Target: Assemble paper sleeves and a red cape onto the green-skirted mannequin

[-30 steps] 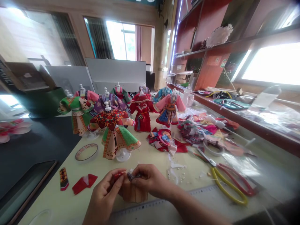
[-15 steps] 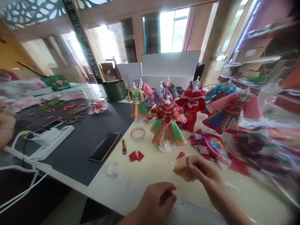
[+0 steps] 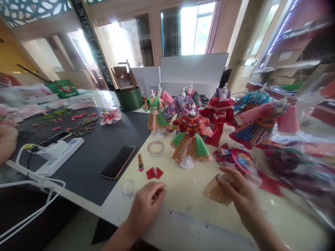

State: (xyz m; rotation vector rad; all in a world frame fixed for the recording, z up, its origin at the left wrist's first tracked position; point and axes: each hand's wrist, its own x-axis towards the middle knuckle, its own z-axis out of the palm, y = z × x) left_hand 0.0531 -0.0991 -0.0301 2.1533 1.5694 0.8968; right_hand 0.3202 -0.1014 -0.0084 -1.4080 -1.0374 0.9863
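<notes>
My right hand pinches a tan piece of fabric between thumb and fingers, above the cream tabletop. My left hand has its fingers curled together; whatever they may hold is hidden. Just beyond it lie a small red collar-shaped fabric piece and a narrow patterned strip. A clear ring-shaped item is at its left. Ahead stands a miniature dress on a white stand, with a red patterned top and a green and peach skirt. A roll of tape lies left of the dress.
Several other miniature outfits on stands, including a red one, fill the back. Fabric scraps pile up at right. A ruler lies along the near edge. At left are a phone, a power strip and another person's arm.
My left hand has moved left and forward, toward the red collar piece, uncovering more of the ruler. My right hand has shifted slightly right, still holding the tan fabric. The view has shifted slightly.
</notes>
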